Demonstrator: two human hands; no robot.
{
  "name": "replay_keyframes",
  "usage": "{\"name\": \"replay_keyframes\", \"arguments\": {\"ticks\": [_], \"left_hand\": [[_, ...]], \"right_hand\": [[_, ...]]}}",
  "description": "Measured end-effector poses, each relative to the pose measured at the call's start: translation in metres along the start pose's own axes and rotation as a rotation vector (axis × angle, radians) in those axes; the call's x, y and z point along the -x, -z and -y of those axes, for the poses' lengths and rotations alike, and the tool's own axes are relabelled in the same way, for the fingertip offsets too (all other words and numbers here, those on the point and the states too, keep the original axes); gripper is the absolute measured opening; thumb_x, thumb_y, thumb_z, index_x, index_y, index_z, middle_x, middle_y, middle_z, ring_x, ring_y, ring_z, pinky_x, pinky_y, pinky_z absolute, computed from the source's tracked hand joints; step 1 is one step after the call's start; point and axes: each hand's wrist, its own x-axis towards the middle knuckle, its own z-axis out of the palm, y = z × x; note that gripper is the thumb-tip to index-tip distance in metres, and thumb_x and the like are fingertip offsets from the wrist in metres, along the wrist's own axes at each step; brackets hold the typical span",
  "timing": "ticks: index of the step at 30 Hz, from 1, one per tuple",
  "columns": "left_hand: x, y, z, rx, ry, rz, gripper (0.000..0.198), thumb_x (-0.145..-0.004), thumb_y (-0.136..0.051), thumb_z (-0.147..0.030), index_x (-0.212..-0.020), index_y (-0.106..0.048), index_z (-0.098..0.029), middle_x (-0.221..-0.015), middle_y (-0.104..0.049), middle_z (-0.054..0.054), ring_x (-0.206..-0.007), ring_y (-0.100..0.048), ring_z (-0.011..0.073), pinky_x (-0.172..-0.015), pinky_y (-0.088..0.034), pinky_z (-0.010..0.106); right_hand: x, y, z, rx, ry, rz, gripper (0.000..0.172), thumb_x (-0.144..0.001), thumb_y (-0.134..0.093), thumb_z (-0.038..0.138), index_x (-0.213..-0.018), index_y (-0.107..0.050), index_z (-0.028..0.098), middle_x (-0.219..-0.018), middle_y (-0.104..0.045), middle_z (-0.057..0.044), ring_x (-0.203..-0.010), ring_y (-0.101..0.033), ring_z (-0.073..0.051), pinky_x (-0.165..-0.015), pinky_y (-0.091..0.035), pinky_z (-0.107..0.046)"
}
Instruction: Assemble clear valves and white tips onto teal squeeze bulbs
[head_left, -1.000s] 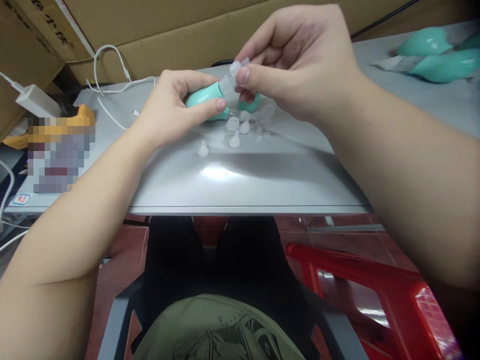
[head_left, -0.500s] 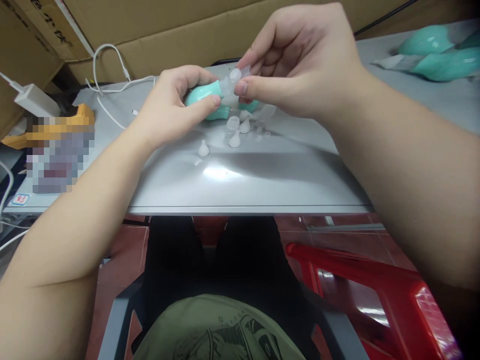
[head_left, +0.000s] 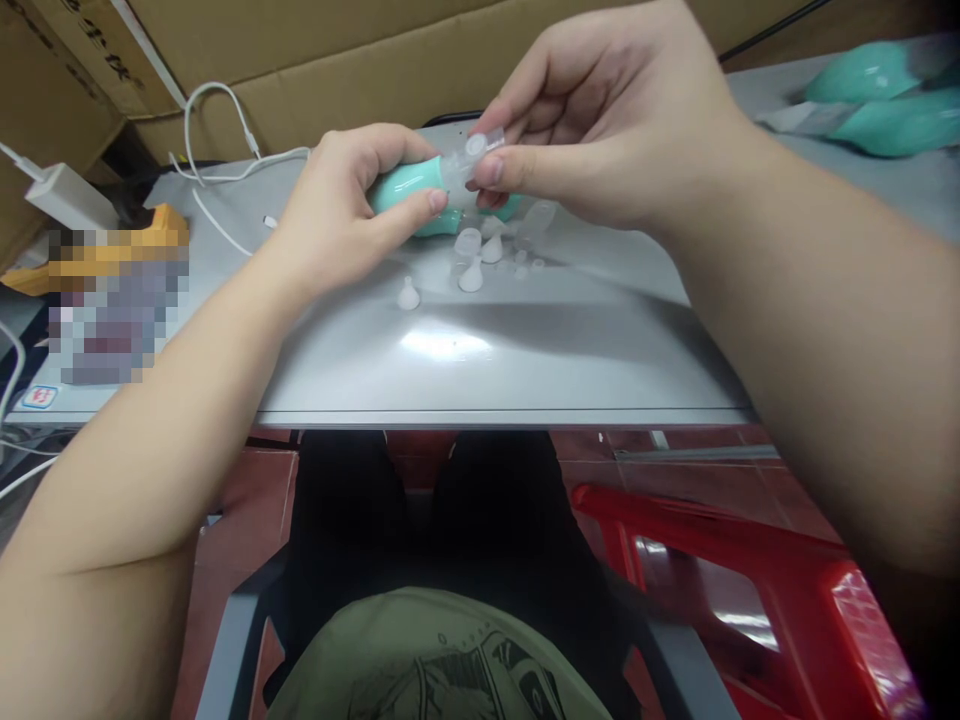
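My left hand [head_left: 352,200] is wrapped round a teal bulb nasal aspirator [head_left: 409,184], thumb along its near side. The clear plastic nozzle part [head_left: 475,146] sits at the bulb's right end, and my right hand [head_left: 577,130] pinches it between thumb and fingers. How firmly the two parts are joined I cannot tell. Just below the hands lie several small white cone-shaped tips [head_left: 471,274] and small clear plastic pieces [head_left: 536,220]. One white tip [head_left: 409,294] stands apart to the left. More teal plastic shows behind and under the held aspirator, partly hidden.
More teal bulbs [head_left: 896,125] with clear ends lie on the grey table [head_left: 360,375] at the far right. White cables [head_left: 217,180], a charger [head_left: 71,200] and a yellow-orange object [head_left: 169,230] are at left. Cardboard [head_left: 337,75] rises behind; a red stool [head_left: 712,530] stands below right.
Both hands keep nearly the same hold. The clear nozzle part in the right fingers has tilted slightly and shifted a little to the right. The view has moved slightly.
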Motion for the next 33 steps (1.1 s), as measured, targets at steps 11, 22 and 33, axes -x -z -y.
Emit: {"name": "replay_keyframes", "arguments": {"ticks": [11, 22, 33], "left_hand": [[0.000, -0.004, 0.004, -0.059, -0.034, -0.012, 0.010, -0.080, -0.079, -0.038, -0.086, -0.079, -0.030, -0.078, -0.076, 0.001, -0.064, -0.061, 0.0227, -0.062, -0.047, 0.041], [0.002, -0.008, 0.004, -0.009, -0.084, -0.085, 0.009, -0.080, -0.080, -0.030, -0.089, -0.081, -0.027, -0.081, -0.078, 0.001, -0.070, -0.068, 0.0246, -0.062, -0.047, 0.040], [0.001, -0.009, 0.004, -0.050, -0.097, -0.094, 0.012, -0.083, -0.079, -0.036, -0.090, -0.080, -0.028, -0.085, -0.077, 0.005, -0.075, -0.070, 0.0285, -0.068, -0.050, 0.043]], "right_hand": [[0.000, 0.004, -0.002, 0.009, -0.056, 0.039, 0.041, -0.066, -0.103, 0.031, -0.086, -0.075, 0.009, -0.072, -0.077, 0.000, -0.063, -0.074, -0.011, -0.055, -0.060, -0.015], [0.000, -0.001, -0.010, 0.001, 0.000, -0.012, 0.039, -0.063, -0.105, 0.026, -0.079, -0.071, 0.016, -0.076, -0.075, 0.002, -0.066, -0.074, -0.010, -0.057, -0.061, -0.015], [0.001, -0.007, -0.008, 0.005, 0.041, -0.051, 0.039, -0.066, -0.104, 0.020, -0.081, -0.069, 0.012, -0.073, -0.073, 0.003, -0.065, -0.073, -0.009, -0.056, -0.057, -0.014]]}}
